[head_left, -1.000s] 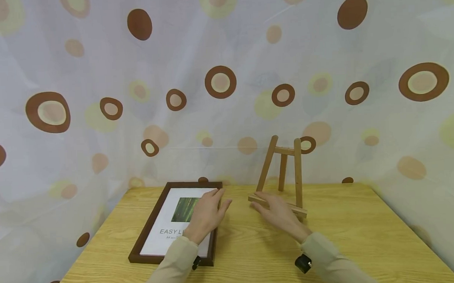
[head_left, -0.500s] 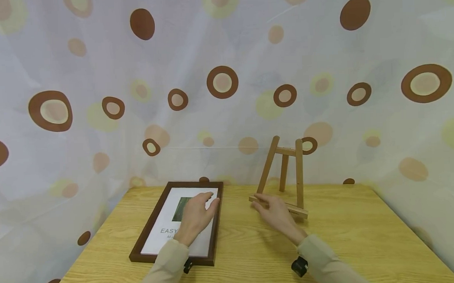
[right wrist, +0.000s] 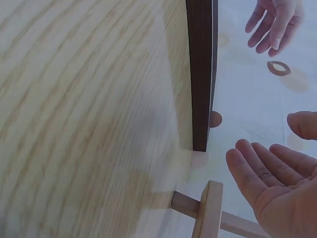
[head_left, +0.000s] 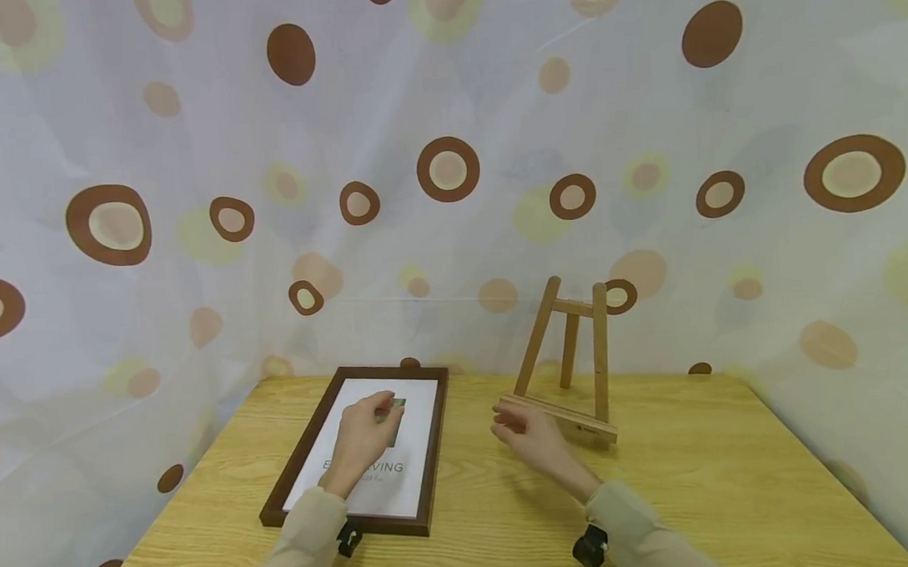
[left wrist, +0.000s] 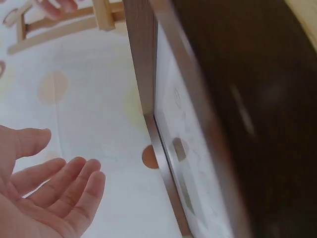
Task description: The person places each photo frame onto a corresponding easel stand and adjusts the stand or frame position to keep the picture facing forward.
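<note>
My left hand [head_left: 360,437] hovers over the picture frame [head_left: 439,451], which lies flat on the left with a dark brown border, a white sheet and a green picture partly hidden by the hand. In the left wrist view, that hand [left wrist: 54,203] has loosely bent fingers, nothing in them, and a gap to the frame. My right hand [head_left: 538,443] is in front of the small wooden easel [head_left: 601,353], close to the left end of its ledge. Its relaxed fingers [right wrist: 257,171] hold nothing in the right wrist view.
Both things stand on a light wood-grain table [head_left: 693,475]. A white curtain [head_left: 453,250] with brown, peach and green spots hangs behind it and along the sides. The easel's rear leg [head_left: 569,350] reaches back near the table's far edge.
My left hand has moved left, farther over the picture frame. The right hand has drawn slightly left and back from the easel's ledge. Frame and easel stay in place.
</note>
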Demonstrator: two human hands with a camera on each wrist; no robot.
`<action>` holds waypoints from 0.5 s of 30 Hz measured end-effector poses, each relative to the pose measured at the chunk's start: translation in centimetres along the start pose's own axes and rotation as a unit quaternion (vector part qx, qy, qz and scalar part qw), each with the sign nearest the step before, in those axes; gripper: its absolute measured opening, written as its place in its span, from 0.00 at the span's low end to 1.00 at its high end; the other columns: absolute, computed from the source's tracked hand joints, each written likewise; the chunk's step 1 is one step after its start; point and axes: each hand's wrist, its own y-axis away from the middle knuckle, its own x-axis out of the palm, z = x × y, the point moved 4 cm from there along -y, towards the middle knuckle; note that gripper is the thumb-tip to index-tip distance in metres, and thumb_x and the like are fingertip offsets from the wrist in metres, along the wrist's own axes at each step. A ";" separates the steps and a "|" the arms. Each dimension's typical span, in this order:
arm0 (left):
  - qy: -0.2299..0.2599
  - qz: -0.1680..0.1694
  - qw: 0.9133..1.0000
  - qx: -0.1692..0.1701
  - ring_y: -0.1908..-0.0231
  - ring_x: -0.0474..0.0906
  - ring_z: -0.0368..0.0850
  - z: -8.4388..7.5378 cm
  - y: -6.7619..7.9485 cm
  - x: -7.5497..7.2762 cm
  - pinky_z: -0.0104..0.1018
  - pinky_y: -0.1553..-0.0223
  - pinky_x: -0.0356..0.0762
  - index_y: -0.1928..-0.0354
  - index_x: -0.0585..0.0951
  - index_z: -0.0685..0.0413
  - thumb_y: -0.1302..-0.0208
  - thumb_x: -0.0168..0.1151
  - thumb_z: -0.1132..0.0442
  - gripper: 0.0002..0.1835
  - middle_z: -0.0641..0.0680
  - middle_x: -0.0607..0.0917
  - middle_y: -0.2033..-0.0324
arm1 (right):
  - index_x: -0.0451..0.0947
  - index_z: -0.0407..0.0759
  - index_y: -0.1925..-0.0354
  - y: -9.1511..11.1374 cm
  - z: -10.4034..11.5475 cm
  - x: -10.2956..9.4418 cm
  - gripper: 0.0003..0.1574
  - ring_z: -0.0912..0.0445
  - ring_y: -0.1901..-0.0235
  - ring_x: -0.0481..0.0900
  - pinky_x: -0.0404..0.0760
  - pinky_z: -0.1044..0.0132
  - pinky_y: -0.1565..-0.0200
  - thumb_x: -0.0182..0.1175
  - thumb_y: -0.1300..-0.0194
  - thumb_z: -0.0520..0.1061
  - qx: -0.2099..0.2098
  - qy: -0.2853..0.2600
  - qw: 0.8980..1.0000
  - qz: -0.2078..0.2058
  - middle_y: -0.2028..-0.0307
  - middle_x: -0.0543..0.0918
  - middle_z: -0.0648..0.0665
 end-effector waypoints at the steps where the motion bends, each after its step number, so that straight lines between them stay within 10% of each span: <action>1: 0.009 0.002 1.000 -0.010 0.63 0.80 0.47 0.4 0.0 -0.2 0.42 0.60 0.78 0.55 0.81 0.56 0.43 0.63 0.59 0.15 0.54 0.84 0.64 | 0.73 0.44 0.45 0.0 0.0 0.1 0.23 0.52 0.57 0.78 0.78 0.59 0.57 0.58 0.38 0.48 0.002 -0.008 1.000 0.006 0.55 0.80 0.43; 8: 0.072 0.041 0.992 -0.093 0.59 0.79 0.49 3.0 0.3 -1.6 0.41 0.58 0.77 0.53 0.80 0.57 0.42 0.62 0.59 0.15 0.55 0.83 0.60 | 0.68 0.36 0.42 0.2 -0.1 1.4 0.27 0.47 0.51 0.75 0.77 0.56 0.54 0.55 0.36 0.49 0.048 -0.160 0.982 0.083 0.46 0.73 0.35; 15: 0.209 0.063 0.961 -0.172 0.62 0.80 0.50 6.7 0.1 -2.4 0.41 0.62 0.79 0.50 0.76 0.64 0.42 0.62 0.56 0.22 0.60 0.81 0.59 | 0.67 0.32 0.43 0.1 0.0 2.3 0.28 0.45 0.51 0.74 0.76 0.54 0.52 0.54 0.35 0.48 0.064 -0.209 0.971 0.100 0.47 0.72 0.33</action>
